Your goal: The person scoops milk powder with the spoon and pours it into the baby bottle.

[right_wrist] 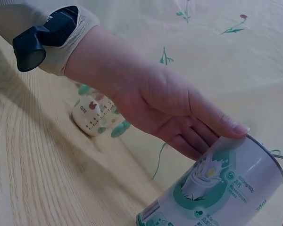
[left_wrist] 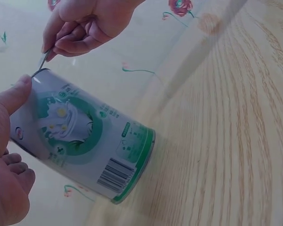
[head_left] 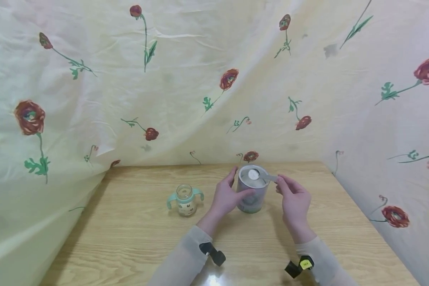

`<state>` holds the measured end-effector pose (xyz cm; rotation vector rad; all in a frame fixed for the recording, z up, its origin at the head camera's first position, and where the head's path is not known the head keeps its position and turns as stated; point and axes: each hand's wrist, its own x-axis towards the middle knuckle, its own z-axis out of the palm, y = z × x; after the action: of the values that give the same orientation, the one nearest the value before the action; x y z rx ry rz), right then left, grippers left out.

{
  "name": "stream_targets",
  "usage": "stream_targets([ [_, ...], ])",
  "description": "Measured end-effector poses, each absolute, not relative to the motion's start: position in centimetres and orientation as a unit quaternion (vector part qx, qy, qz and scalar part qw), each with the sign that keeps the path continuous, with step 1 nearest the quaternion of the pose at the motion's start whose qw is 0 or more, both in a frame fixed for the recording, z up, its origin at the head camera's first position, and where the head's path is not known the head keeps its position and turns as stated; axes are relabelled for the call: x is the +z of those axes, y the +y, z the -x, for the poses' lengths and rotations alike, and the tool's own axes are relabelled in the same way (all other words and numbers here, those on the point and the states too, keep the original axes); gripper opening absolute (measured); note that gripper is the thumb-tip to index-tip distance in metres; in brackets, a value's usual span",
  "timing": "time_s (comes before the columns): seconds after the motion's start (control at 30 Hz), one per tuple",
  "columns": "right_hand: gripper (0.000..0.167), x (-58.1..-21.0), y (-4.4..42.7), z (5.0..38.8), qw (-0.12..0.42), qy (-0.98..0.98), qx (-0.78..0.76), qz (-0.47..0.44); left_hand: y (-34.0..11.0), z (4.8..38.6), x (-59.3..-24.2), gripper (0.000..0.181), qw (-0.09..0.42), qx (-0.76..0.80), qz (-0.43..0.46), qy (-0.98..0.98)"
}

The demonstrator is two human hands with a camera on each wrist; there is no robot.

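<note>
A white and green milk powder can [head_left: 251,202] stands upright on the table with its top open. My left hand [head_left: 226,197] grips the can's left side, the thumb across its front near the rim. Between thumb and fingers my right hand [head_left: 296,202] pinches the handle of a grey spoon [head_left: 269,177]. The spoon's round end, with white in it, lies over the can's opening. The left wrist view has the can [left_wrist: 80,136] tilted by the camera angle, and only a thin bit of the spoon [left_wrist: 43,60] shows there. How full the can is, I cannot tell.
Left of the can stands a clear baby bottle [head_left: 186,207] with mint-green side handles and an uncovered mouth. The wooden table [head_left: 136,238] ends at the back against a flower-patterned cloth [head_left: 186,99], which also hangs along both sides.
</note>
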<state>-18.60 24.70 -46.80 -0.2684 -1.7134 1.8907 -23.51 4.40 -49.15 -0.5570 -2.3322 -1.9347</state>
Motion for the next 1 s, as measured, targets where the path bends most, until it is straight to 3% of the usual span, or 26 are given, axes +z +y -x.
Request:
stream_targets([
  [0.47, 0.036, -45.5, 23.5, 18.4, 0.243, -0.569, 0.779, 0.105, 0.8, 22.0, -47.9, 0.093, 0.065, -0.643, 0.201, -0.736],
  [1.0, 0.012, -45.0, 21.1, 17.8, 0.236, -0.541, 0.802, 0.098, -3.3, 21.1, -47.1, 0.081, 0.124, -0.628, 0.215, -0.737],
])
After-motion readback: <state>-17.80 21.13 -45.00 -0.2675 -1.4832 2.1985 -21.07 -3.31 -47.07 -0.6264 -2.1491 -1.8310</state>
